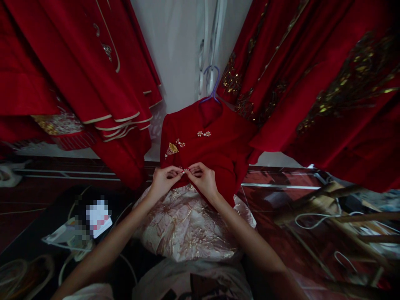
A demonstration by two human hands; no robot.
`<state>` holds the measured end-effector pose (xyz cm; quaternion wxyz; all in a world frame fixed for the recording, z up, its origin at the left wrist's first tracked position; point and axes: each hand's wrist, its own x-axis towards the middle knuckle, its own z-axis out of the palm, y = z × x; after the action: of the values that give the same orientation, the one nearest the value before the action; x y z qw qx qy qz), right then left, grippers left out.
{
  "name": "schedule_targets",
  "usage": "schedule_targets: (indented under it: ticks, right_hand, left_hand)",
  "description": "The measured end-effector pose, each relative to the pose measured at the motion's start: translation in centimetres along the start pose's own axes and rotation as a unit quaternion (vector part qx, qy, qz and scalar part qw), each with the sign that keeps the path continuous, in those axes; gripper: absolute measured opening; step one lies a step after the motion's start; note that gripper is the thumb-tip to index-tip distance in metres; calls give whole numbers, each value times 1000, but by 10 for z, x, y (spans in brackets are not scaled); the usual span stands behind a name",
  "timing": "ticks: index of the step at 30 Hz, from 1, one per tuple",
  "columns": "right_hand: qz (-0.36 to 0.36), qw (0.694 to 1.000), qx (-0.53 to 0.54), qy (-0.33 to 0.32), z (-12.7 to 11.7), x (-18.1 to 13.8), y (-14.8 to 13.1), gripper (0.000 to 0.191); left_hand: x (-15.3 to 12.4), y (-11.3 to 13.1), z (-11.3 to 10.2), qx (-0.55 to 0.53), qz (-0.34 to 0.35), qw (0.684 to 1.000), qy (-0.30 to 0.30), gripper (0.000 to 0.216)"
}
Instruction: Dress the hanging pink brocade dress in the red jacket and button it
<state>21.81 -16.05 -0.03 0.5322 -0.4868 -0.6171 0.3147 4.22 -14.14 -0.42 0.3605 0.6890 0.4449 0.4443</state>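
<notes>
A small red garment hangs on a blue hanger in front of me, above a pale gold-patterned skirt. It carries a pearl fastening near the collar and a gold fan ornament at its left. My left hand and my right hand meet at the garment's lower front. Both pinch a small pearl fastening between their fingertips.
Long red robes with gold trim hang at the left, and red gold-embroidered robes at the right. A white wall is behind. Dark red tiled floor lies below, with white cables and wooden pieces at the right.
</notes>
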Motion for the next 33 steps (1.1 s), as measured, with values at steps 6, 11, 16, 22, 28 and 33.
schedule_targets:
  ticks: [6, 11, 16, 22, 28, 33]
  right_hand:
    - [2, 997, -21, -69, -16, 8, -10, 13]
    - [-15, 998, -41, -55, -34, 15, -21, 14]
    - [-20, 997, -57, -54, -44, 15, -23, 15]
    - [-29, 994, -63, -84, -53, 13, -25, 13]
    - [-41, 990, -66, -117, -58, 15, -28, 13]
    - [-46, 989, -56, -129, -52, 14, -26, 15]
  left_hand:
    - [0, 3, 9, 27, 21, 999, 7, 19]
    - [-1, -2, 8, 37, 25, 999, 20, 23]
    - [-1, -8, 6, 80, 49, 995, 12, 15]
    - [1, -4, 3, 86, 56, 995, 6, 16]
    - [3, 6, -3, 35, 39, 998, 29, 19]
    - [5, 2, -10, 20, 41, 998, 43, 20]
